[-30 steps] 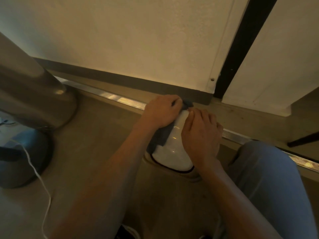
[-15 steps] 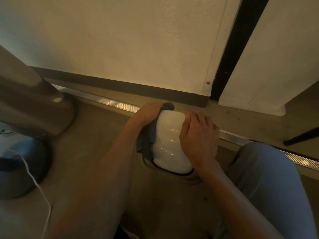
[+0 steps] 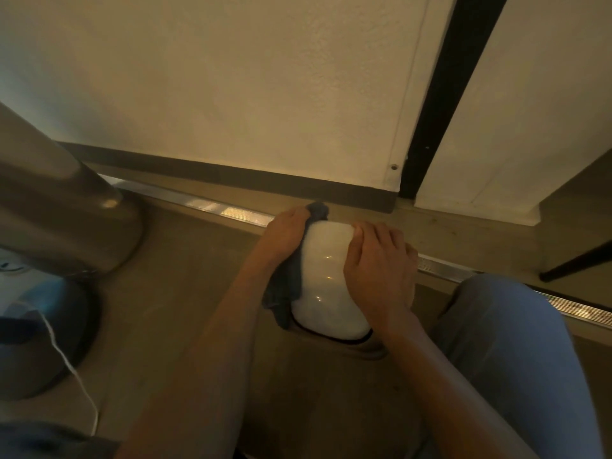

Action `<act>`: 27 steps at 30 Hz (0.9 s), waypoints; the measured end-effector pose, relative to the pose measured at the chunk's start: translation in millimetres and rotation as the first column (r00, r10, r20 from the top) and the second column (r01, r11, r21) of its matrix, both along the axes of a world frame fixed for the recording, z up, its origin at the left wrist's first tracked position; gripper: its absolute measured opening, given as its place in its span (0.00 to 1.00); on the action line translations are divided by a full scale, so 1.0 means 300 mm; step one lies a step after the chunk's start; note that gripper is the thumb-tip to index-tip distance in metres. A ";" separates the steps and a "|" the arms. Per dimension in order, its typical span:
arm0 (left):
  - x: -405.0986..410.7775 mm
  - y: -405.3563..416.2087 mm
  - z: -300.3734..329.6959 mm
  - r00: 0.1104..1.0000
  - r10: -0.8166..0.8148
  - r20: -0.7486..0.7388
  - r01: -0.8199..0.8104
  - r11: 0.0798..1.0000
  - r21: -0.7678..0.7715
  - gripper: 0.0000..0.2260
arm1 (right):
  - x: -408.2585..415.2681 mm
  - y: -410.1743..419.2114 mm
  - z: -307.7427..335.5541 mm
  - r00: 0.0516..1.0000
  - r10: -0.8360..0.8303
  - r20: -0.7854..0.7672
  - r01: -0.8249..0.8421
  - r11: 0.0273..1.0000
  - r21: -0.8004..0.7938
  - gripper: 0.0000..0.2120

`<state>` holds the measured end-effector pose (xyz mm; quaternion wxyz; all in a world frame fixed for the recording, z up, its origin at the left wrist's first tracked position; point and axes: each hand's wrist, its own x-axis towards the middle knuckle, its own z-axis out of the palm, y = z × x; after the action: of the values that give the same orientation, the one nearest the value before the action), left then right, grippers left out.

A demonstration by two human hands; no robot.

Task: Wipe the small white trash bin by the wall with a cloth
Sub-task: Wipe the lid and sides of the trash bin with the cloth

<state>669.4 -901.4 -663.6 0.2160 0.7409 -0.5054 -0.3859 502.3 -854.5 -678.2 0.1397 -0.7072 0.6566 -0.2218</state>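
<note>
The small white trash bin (image 3: 326, 283) stands on the floor in the middle of the view, close to the wall. My left hand (image 3: 286, 233) holds a dark blue-grey cloth (image 3: 288, 286) against the bin's left side; the cloth hangs down below the hand and a corner sticks up past the fingers. My right hand (image 3: 381, 270) lies over the bin's right side with the fingers curved around its top. Both hands hide the bin's far side.
A wide metallic pedestal (image 3: 59, 207) rises at the left, with a dark round base (image 3: 43, 342) and a white cable (image 3: 66, 359) below it. A metal floor strip (image 3: 212, 207) runs along the wall. My knee in blue trousers (image 3: 516, 352) is at the right. A dark furniture leg (image 3: 576, 263) stands at far right.
My left hand with the cloth has moved from the bin's top down onto its left side, uncovering more of the white top. My right hand stays on the right side.
</note>
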 end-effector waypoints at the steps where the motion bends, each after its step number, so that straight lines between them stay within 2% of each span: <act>1: -0.004 -0.044 0.007 0.997 -0.071 0.034 0.070 0.997 0.039 0.14 | 0.003 -0.001 -0.001 1.000 -0.010 -0.002 0.010 1.000 0.001 0.21; 4: -0.023 -0.075 0.023 0.985 -0.162 0.050 0.160 0.986 0.047 0.14 | 0.008 -0.004 -0.001 0.999 -0.035 -0.013 0.035 0.999 0.007 0.22; 7: 0.009 0.004 -0.004 0.994 -0.001 -0.108 -0.004 0.999 -0.042 0.12 | 0.007 0.000 0.000 1.000 -0.031 -0.007 0.031 1.000 0.005 0.22; 10: 0.034 0.063 -0.041 0.968 0.130 -0.214 -0.136 0.990 -0.018 0.12 | 0.008 0.001 0.000 0.999 -0.029 -0.013 0.030 0.999 0.014 0.22; 16: -0.009 -0.031 0.042 0.988 -0.075 -0.131 0.083 0.995 0.052 0.11 | 0.006 0.002 0.007 1.000 -0.025 0.012 0.025 1.000 -0.001 0.22; 19: -0.020 0.025 0.067 0.965 0.106 -0.239 -0.083 0.991 0.103 0.13 | 0.009 0.002 0.005 1.000 -0.027 -0.003 0.027 1.000 0.002 0.23; 22: -0.042 0.157 0.067 0.846 0.384 -0.369 -0.346 0.923 0.166 0.13 | 0.009 0.004 0.003 1.000 -0.023 -0.008 0.023 1.000 0.003 0.23; 24: -0.060 0.253 0.031 0.840 0.426 -0.337 -0.427 0.901 0.077 0.13 | 0.007 0.007 0.003 1.000 -0.027 -0.015 0.027 1.000 0.004 0.22; 27: -0.126 0.406 -0.002 0.744 0.536 -0.399 -0.592 0.806 -0.021 0.08 | 0.002 0.004 0.002 1.000 -0.015 -0.018 0.015 1.000 0.009 0.22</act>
<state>631.6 -779.6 -664.1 0.4686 0.7533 -0.2333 -0.3981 503.0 -853.3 -677.5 0.1355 -0.7036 0.6641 -0.2133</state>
